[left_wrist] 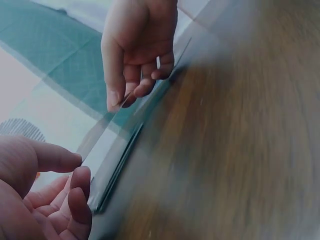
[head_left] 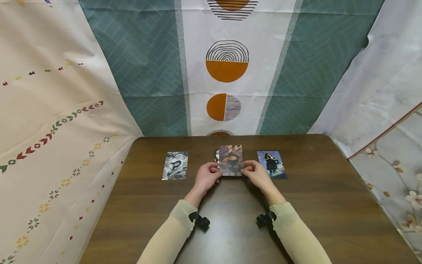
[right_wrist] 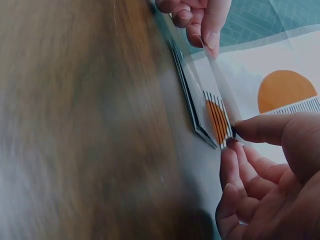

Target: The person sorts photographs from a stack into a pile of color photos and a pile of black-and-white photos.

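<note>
Both hands hold one glossy picture card (head_left: pixel 230 161) above the table, near the far middle. My left hand (head_left: pixel 206 178) pinches its lower left corner between thumb and fingers; my right hand (head_left: pixel 258 175) pinches the lower right corner. In the wrist views the card is seen nearly edge-on, raised and tilted. Beneath it lie thin flat cards (right_wrist: pixel 185 92), stacked or overlapping, apart from the held one. Behind the held card's left edge a strip of a black-and-white card (head_left: pixel 216 155) shows in the head view; the remainder is hidden.
A black-and-white picture card (head_left: pixel 175 165) lies on the table to the left, and a blue-toned picture card (head_left: pixel 271 163) to the right, close to the right hand. The brown wooden table (head_left: pixel 227 234) meets a patterned cloth (head_left: pixel 151 73) at its far edge.
</note>
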Demonstrator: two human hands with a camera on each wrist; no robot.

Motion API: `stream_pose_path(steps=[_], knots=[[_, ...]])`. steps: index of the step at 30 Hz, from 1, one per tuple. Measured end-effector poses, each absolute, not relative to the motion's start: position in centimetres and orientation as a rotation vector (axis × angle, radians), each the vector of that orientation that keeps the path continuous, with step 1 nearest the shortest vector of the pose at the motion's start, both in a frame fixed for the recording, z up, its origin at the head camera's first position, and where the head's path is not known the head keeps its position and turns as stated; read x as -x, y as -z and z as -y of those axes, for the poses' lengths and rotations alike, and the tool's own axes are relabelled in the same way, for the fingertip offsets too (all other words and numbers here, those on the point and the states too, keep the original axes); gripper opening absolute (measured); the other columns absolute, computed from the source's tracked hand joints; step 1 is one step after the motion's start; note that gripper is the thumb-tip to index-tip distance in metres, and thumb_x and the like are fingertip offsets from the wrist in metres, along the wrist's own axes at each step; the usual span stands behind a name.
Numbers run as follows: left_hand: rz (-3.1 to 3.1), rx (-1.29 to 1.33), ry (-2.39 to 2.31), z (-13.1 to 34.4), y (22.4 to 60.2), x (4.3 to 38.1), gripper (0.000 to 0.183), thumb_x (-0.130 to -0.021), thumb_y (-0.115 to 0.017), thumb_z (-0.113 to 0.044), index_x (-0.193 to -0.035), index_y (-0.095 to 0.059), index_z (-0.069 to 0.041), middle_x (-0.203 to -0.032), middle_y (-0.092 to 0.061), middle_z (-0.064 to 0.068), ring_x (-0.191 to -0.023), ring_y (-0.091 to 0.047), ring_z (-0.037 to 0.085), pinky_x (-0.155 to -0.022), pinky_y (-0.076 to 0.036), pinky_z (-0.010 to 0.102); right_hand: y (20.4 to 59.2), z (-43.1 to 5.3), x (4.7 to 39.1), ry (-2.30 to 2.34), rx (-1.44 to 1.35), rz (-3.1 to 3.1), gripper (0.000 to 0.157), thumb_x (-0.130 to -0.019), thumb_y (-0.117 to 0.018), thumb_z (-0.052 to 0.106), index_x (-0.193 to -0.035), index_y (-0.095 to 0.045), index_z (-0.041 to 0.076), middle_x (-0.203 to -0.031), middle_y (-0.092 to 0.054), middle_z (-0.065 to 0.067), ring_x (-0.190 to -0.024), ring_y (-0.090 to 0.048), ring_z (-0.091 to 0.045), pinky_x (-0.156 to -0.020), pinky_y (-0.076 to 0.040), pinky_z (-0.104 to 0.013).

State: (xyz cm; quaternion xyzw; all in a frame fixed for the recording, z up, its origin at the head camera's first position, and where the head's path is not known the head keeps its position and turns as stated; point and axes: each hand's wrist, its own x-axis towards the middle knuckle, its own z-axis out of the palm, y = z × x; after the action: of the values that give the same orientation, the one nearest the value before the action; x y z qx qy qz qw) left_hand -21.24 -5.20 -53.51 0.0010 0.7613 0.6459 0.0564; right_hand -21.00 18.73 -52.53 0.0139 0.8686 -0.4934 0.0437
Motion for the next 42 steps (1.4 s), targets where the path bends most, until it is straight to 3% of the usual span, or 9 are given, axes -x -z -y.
stream_pose_path(steps=[8,22,29,38,42], knots=[[-2.287,0.001,-1.959,3.6,53.0,20.8,0.034,-0.093,-0.076,-0.002,-0.126,-0.073,-0.001,-0.089,-0.073,0.005,-0.053,-0.059,0.012,-0.053,-0.049,0.024,52.1,-20.4,20.7,1.456,-0.029,-2.657,0.044,-0.103,-0.071,0.022,-0.143,-0.063,0.005,-0.117,-0.073,-0.015,-0.094,-0.067,-0.027,-0.075,-0.051,-0.038],[-2.276,-0.047,-1.996,0.5,52.8,20.3,0.036,-0.086,-0.077,0.003,-0.122,-0.073,0.002,-0.081,-0.068,0.000,-0.051,-0.058,0.010,-0.052,-0.049,0.022,51.9,-23.6,20.2,1.387,0.001,-2.728,0.044,-0.104,-0.071,0.023,-0.142,-0.065,0.003,-0.120,-0.073,-0.018,-0.102,-0.068,-0.030,-0.076,-0.051,-0.039],[-2.310,-0.091,-1.945,-1.6,52.8,20.4,0.037,-0.087,-0.077,0.002,-0.124,-0.074,0.001,-0.080,-0.070,0.000,-0.051,-0.059,0.010,-0.054,-0.051,0.023,51.5,-25.6,20.0,1.301,-0.023,-2.803,0.042,-0.104,-0.071,0.022,-0.141,-0.067,0.002,-0.117,-0.074,-0.017,-0.088,-0.065,-0.025,-0.072,-0.049,-0.038],[-2.397,-0.150,-1.849,-4.4,52.9,20.4,0.037,-0.087,-0.079,0.004,-0.124,-0.074,0.002,-0.079,-0.070,-0.001,-0.051,-0.060,0.010,-0.052,-0.053,0.025,51.4,-28.0,19.5,1.230,-0.083,-2.833,0.042,-0.104,-0.069,0.024,-0.140,-0.067,0.002,-0.118,-0.073,-0.018,-0.098,-0.066,-0.030,-0.077,-0.049,-0.040],[-2.436,-0.166,-1.793,-5.7,52.9,20.5,0.038,-0.088,-0.079,0.003,-0.125,-0.074,0.000,-0.079,-0.069,-0.003,-0.052,-0.061,0.009,-0.054,-0.053,0.025,51.6,-29.0,19.2,1.219,-0.109,-2.844,0.042,-0.104,-0.069,0.023,-0.140,-0.067,0.001,-0.118,-0.072,-0.020,-0.092,-0.065,-0.029,-0.075,-0.049,-0.039]])
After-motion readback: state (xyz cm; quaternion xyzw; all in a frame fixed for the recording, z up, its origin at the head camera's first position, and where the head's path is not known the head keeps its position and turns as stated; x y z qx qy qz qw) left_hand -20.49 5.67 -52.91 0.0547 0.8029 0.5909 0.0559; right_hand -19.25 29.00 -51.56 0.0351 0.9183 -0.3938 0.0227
